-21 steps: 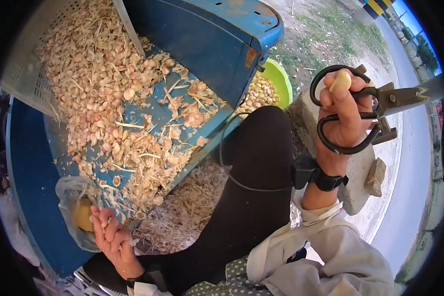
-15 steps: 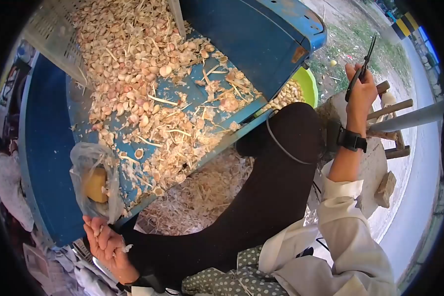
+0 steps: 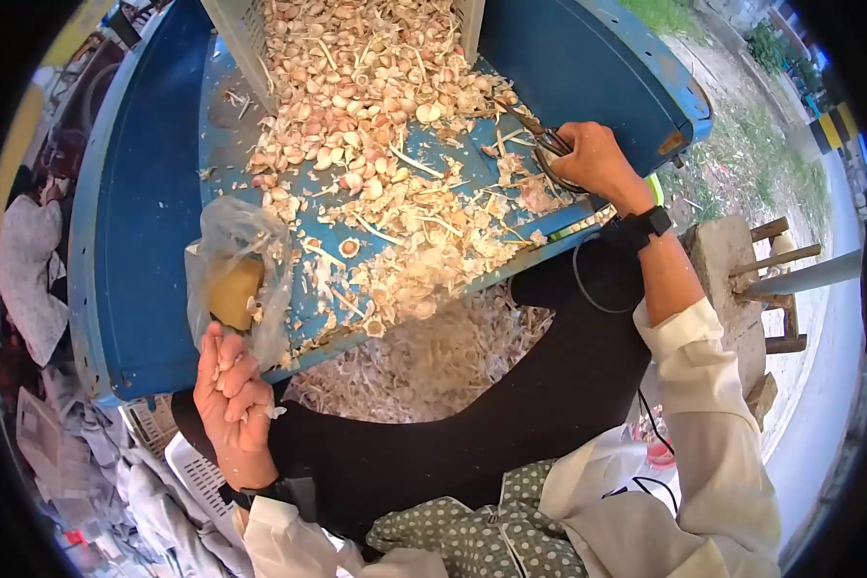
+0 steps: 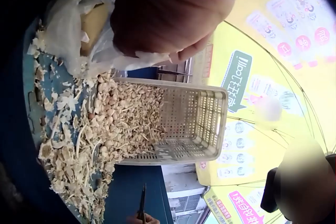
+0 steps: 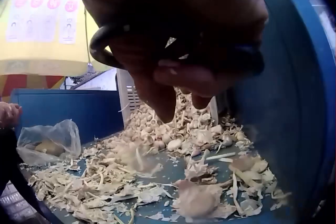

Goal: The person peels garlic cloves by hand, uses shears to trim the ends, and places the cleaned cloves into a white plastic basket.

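Observation:
In the head view my left hand (image 3: 233,409) is palm up with fingers curled round small pale garlic pieces (image 3: 225,370), just below a clear plastic bag (image 3: 277,252) with a yellow-brown lump in it. My right hand (image 3: 597,164) grips black-handled scissors (image 3: 547,143), their blades pointing to the upper left over the right part of the garlic heap (image 3: 356,101). The right wrist view shows a dark handle loop (image 5: 100,48) round the hand (image 5: 178,40), with fingertips above the cloves. Skins and stalks (image 3: 424,236) lie loose on the blue surface.
A pale perforated crate (image 4: 207,124) lies on its side, garlic spilling from it. Blue walls (image 3: 588,72) flank the surface. Peelings (image 3: 405,371) lie below the front edge, above dark-clad legs (image 3: 453,453). At right stand a stone block (image 3: 727,279) and wooden stool legs (image 3: 790,255).
The right hand has swung from the far right, over the ground, to above the blue surface with the scissors. The clove at its fingertips no longer shows. The head view has shifted rightward.

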### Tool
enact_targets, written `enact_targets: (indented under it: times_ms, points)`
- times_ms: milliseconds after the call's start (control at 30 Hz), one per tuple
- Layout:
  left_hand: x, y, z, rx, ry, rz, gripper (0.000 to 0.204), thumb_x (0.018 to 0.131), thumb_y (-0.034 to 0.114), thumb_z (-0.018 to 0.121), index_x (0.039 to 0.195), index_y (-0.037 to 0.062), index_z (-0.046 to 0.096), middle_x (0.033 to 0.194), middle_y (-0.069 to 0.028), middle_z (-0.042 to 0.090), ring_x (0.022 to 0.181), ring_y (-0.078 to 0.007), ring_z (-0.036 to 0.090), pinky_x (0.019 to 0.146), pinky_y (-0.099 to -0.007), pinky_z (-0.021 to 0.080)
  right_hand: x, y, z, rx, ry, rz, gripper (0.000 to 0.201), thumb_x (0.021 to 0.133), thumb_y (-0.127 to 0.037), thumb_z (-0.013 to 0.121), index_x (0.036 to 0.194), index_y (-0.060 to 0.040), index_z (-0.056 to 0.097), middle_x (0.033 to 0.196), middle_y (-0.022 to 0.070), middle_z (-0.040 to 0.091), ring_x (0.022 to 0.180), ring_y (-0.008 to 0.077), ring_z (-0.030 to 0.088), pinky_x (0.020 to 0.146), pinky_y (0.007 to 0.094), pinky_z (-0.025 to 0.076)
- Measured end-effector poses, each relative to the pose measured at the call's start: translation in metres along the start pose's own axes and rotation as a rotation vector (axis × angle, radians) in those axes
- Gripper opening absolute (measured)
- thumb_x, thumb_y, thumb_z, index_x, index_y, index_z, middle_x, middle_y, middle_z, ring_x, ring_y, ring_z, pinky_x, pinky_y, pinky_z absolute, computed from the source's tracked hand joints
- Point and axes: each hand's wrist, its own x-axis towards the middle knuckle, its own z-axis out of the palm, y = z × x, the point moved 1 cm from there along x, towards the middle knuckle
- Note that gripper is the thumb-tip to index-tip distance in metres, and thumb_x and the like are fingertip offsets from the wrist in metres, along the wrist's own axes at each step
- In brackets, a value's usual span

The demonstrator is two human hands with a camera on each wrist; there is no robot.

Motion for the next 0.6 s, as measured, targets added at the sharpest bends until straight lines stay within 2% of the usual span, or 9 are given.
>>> enact_targets:
  times_ms: [33, 100, 133, 200, 300, 333, 400, 467, 600]
  points:
    - [0.009, 0.000, -0.001, 0.033, 0.012, -0.021, 0.029, 0.102, 0.020, 0.038, 0.117, -0.0009, 0.051, 0.083, -0.0074, 0.042, 0.056, -0.0106, 0.037, 0.033, -0.0176, 0.035, 0.015, 0.004, 0.010, -0.008, 0.000, -0.004, 0.020, 0.067, -0.006, 0.065, 0.079, 0.0085, 0.059, 0.069, 0.0260, 0.057, 0.059, 0.0343, 0.057, 0.059, 0.0380, 0.045]
    - [0.028, -0.002, 0.001, 0.096, 0.058, -0.047, 0.024, 0.101, 0.016, 0.041, 0.115, -0.0003, 0.051, 0.085, -0.0081, 0.046, 0.055, -0.0087, 0.038, 0.031, -0.0154, 0.033, 0.039, 0.011, 0.031, -0.044, -0.027, 0.159, 0.020, 0.067, -0.008, 0.066, 0.078, 0.0074, 0.060, 0.077, 0.0263, 0.061, 0.070, 0.0380, 0.063, 0.063, 0.0406, 0.049]
    - [0.039, -0.002, 0.001, 0.088, 0.060, -0.044, 0.024, 0.101, 0.016, 0.041, 0.115, -0.0003, 0.051, 0.085, -0.0081, 0.046, 0.055, -0.0087, 0.038, 0.031, -0.0154, 0.033, 0.047, 0.018, 0.043, -0.049, -0.031, 0.156, 0.020, 0.067, -0.008, 0.066, 0.078, 0.0074, 0.060, 0.077, 0.0263, 0.061, 0.070, 0.0380, 0.063, 0.063, 0.0406, 0.049]
    - [0.059, -0.002, 0.000, 0.100, 0.083, -0.123, 0.022, 0.101, 0.017, 0.043, 0.114, 0.0014, 0.051, 0.085, -0.0076, 0.047, 0.054, -0.0074, 0.038, 0.031, -0.0153, 0.033, 0.058, 0.027, 0.060, -0.324, -0.012, 0.046, 0.017, 0.068, -0.008, 0.066, 0.077, 0.0053, 0.062, 0.084, 0.0244, 0.064, 0.076, 0.0375, 0.064, 0.067, 0.0406, 0.052]
    - [0.087, -0.008, -0.007, 0.102, 0.070, -0.149, 0.020, 0.100, 0.018, 0.046, 0.113, 0.0037, 0.051, 0.085, -0.0076, 0.050, 0.054, -0.0066, 0.039, 0.031, -0.0145, 0.033, 0.049, -0.017, 0.054, -0.596, 0.030, -0.125, 0.012, 0.070, -0.005, 0.063, 0.081, 0.0004, 0.066, 0.085, 0.0236, 0.065, 0.078, 0.0367, 0.064, 0.067, 0.0414, 0.053]
    - [0.094, -0.010, -0.011, 0.087, 0.060, -0.174, 0.020, 0.100, 0.018, 0.046, 0.113, 0.0041, 0.051, 0.085, -0.0077, 0.051, 0.054, -0.0066, 0.040, 0.031, -0.0143, 0.033, 0.053, -0.033, 0.055, -0.599, 0.023, -0.131, 0.012, 0.070, -0.005, 0.063, 0.081, 0.0004, 0.066, 0.085, 0.0236, 0.065, 0.078, 0.0367, 0.064, 0.067, 0.0414, 0.053]
    - [0.104, -0.015, -0.023, 0.071, 0.067, -0.200, 0.019, 0.099, 0.017, 0.048, 0.112, 0.0043, 0.051, 0.085, -0.0072, 0.051, 0.054, -0.0066, 0.043, 0.031, -0.0143, 0.033, 0.061, -0.066, 0.066, -0.482, 0.012, -0.353, 0.018, 0.070, -0.007, 0.068, 0.087, -0.0037, 0.067, 0.088, 0.0177, 0.066, 0.078, 0.0342, 0.064, 0.069, 0.0400, 0.052]
    - [0.108, -0.021, -0.035, 0.084, 0.102, -0.248, 0.017, 0.099, 0.017, 0.049, 0.110, 0.0048, 0.051, 0.085, -0.0065, 0.052, 0.055, -0.0068, 0.045, 0.031, -0.0145, 0.033, 0.070, -0.085, 0.095, 0.016, -0.082, -0.644, 0.012, 0.073, -0.004, 0.063, 0.084, -0.0056, 0.065, 0.085, 0.0133, 0.066, 0.075, 0.0345, 0.063, 0.068, 0.0402, 0.051]
    - [0.105, -0.024, -0.045, 0.283, 0.199, -0.180, 0.018, 0.097, 0.018, 0.052, 0.110, 0.0062, 0.051, 0.085, -0.0052, 0.052, 0.054, -0.0063, 0.044, 0.033, -0.0141, 0.031, 0.078, -0.109, 0.141, 0.030, -0.170, -0.770, 0.011, 0.075, -0.004, 0.061, 0.086, -0.0037, 0.064, 0.082, 0.0141, 0.065, 0.075, 0.0345, 0.062, 0.068, 0.0403, 0.049]
